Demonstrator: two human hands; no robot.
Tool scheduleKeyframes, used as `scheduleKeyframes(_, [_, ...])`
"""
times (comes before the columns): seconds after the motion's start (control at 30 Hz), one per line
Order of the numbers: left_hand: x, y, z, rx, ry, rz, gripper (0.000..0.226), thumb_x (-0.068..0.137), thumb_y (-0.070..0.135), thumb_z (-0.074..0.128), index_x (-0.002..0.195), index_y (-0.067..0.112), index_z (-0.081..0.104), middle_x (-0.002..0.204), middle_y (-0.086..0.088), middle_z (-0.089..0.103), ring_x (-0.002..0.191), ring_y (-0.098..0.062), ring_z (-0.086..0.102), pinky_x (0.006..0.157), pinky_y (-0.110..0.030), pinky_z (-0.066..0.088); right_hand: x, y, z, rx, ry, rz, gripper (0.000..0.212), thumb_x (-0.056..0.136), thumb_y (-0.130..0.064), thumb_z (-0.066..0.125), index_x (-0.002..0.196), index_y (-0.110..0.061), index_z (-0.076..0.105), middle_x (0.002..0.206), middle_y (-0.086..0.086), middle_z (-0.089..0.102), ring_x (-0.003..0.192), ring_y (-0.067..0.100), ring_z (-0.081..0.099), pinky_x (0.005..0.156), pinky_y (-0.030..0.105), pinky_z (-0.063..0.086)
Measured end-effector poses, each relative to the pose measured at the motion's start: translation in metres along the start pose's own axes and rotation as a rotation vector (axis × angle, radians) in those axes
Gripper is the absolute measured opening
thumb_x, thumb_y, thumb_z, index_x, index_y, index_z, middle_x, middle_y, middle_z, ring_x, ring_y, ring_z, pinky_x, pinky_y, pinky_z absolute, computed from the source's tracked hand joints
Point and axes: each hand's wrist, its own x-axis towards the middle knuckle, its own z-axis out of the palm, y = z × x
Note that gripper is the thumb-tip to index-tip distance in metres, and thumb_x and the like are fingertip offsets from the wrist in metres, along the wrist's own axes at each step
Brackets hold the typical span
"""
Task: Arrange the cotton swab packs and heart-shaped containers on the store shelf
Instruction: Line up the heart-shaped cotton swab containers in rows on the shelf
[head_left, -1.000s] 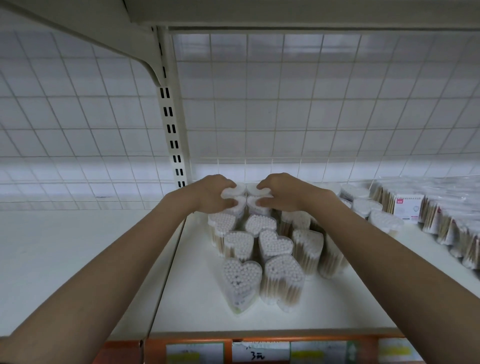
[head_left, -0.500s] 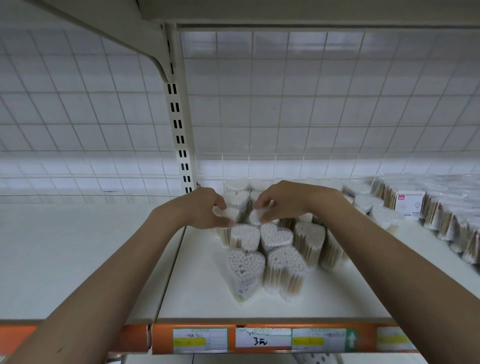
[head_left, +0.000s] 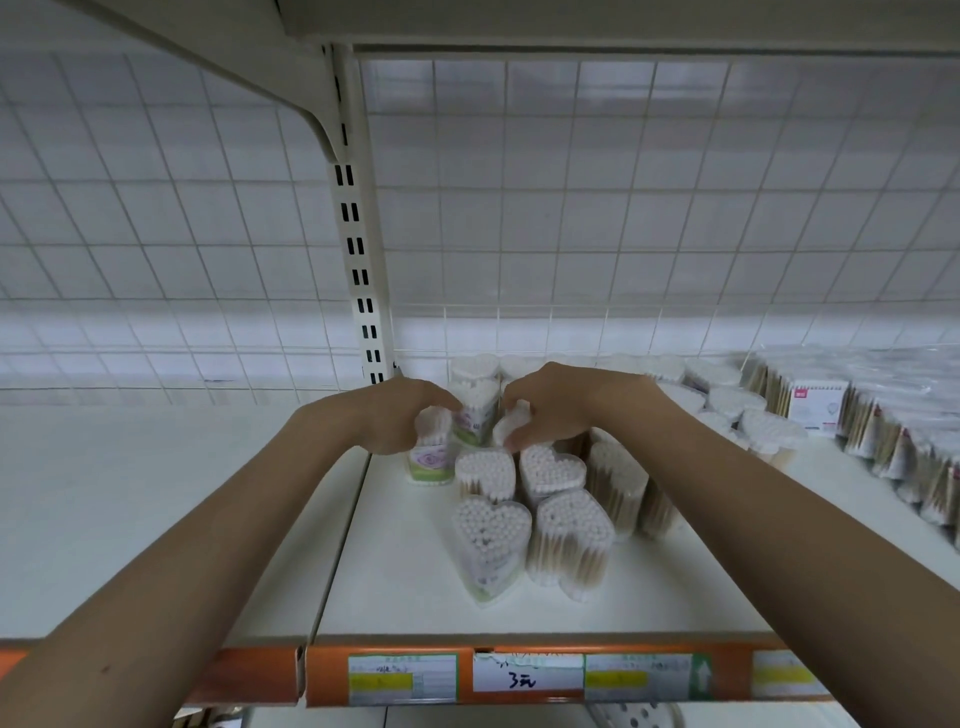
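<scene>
Several clear heart-shaped containers (head_left: 550, 467) full of cotton swabs stand in rows on the white shelf (head_left: 415, 587). My left hand (head_left: 400, 415) grips one container with a green label (head_left: 430, 452) at the left of the group. My right hand (head_left: 550, 408) pinches another heart-shaped container (head_left: 511, 423), which is tilted. Between the two hands stands a further labelled container (head_left: 475, 410). Flat cotton swab packs (head_left: 893, 431) wrapped in plastic lie in a row at the right of the shelf.
A slotted upright post (head_left: 358, 249) and a wire grid back panel (head_left: 623, 208) close off the rear. The shelf's orange front edge (head_left: 519, 675) carries price labels. A bare shelf section (head_left: 130, 509) lies to the left.
Both hands have drawn back from the rear of the rows toward the front, each bringing a heart-shaped container with it. The camera has also dropped lower and pulled back.
</scene>
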Motion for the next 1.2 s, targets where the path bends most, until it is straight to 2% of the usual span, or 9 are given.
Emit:
scheduleKeyframes(0.13, [0.003,-0.004,0.001,-0.031,-0.014,0.018,0.067,0.079,-0.011,0.046,0.134,0.026,0.045,0.135,0.004,0.04,0.128,-0.016,0.037,0.095,-0.021,0.035,0.001,-0.002,0.0,-0.022,-0.016,0.009,0.055,0.088,-0.049,0.053,0.137,-0.026,0.043,0.134,0.0,0.048,0.119,0.021,0.046,0.083,0.026,0.036])
scheduleKeyframes(0.23, [0.002,-0.001,0.001,-0.069,0.041,0.031,0.046,0.084,0.014,0.061,0.127,0.025,0.052,0.112,0.008,0.043,0.11,-0.011,0.043,0.087,-0.019,0.033,0.002,-0.003,-0.001,-0.005,-0.027,0.016,0.055,0.088,-0.045,0.054,0.138,-0.028,0.041,0.135,0.001,0.047,0.119,0.021,0.047,0.086,0.027,0.04])
scheduleKeyframes(0.33, [0.004,0.001,0.008,-0.069,0.139,0.049,0.042,0.084,0.029,0.067,0.124,0.021,0.055,0.118,-0.001,0.05,0.11,-0.017,0.049,0.085,-0.022,0.037,-0.002,-0.003,-0.003,0.047,-0.043,0.017,0.054,0.087,-0.037,0.055,0.138,-0.031,0.04,0.132,0.001,0.046,0.115,0.021,0.048,0.092,0.031,0.043])
scheduleKeyframes(0.5, [0.003,0.002,0.014,-0.096,0.165,0.029,0.068,0.083,0.027,0.069,0.139,0.017,0.033,0.134,-0.002,0.043,0.12,-0.018,0.044,0.091,-0.021,0.035,-0.005,-0.002,-0.003,0.121,-0.019,0.002,0.041,0.091,-0.041,0.05,0.131,-0.031,0.048,0.121,-0.005,0.047,0.101,0.014,0.044,0.086,0.027,0.037])
scheduleKeyframes(0.6, [0.002,0.003,0.013,-0.09,0.169,0.036,0.065,0.08,0.026,0.071,0.135,0.015,0.038,0.13,-0.002,0.043,0.117,-0.017,0.045,0.088,-0.02,0.036,-0.004,-0.005,0.001,0.107,0.034,0.013,0.047,0.09,-0.051,0.05,0.129,-0.025,0.048,0.117,-0.001,0.051,0.093,0.015,0.044,0.078,0.027,0.036])
scheduleKeyframes(0.7, [0.003,0.002,0.013,-0.07,0.173,0.035,0.059,0.08,0.028,0.071,0.13,0.015,0.043,0.123,-0.002,0.045,0.115,-0.017,0.045,0.087,-0.02,0.035,-0.003,-0.008,0.004,0.089,0.073,0.011,0.049,0.087,-0.048,0.057,0.126,-0.018,0.051,0.116,0.002,0.056,0.092,0.017,0.05,0.075,0.027,0.04])
scheduleKeyframes(0.87, [0.004,-0.001,0.013,-0.029,0.169,0.061,0.056,0.082,0.028,0.068,0.133,0.022,0.047,0.136,0.004,0.047,0.124,-0.013,0.043,0.101,-0.023,0.035,-0.001,-0.007,-0.002,0.117,-0.009,-0.044,0.048,0.082,-0.027,0.067,0.127,-0.024,0.051,0.13,-0.003,0.051,0.112,0.018,0.051,0.093,0.03,0.044])
scheduleKeyframes(1.0, [0.005,-0.003,0.013,-0.042,0.154,0.085,0.053,0.082,0.024,0.068,0.132,0.025,0.049,0.138,0.008,0.047,0.125,-0.01,0.043,0.096,-0.016,0.032,-0.007,-0.002,-0.005,0.219,-0.058,-0.102,0.049,0.085,-0.011,0.057,0.13,-0.029,0.051,0.134,-0.009,0.046,0.11,0.01,0.047,0.088,0.023,0.038])
scheduleKeyframes(1.2, [0.006,-0.005,0.014,-0.029,0.152,0.087,0.056,0.083,0.026,0.068,0.134,0.024,0.047,0.139,0.004,0.046,0.128,-0.012,0.04,0.101,-0.019,0.029,-0.003,0.004,-0.007,0.18,0.097,-0.075,0.035,0.09,-0.02,0.054,0.125,-0.023,0.055,0.127,-0.002,0.054,0.096,0.011,0.049,0.084,0.022,0.039])
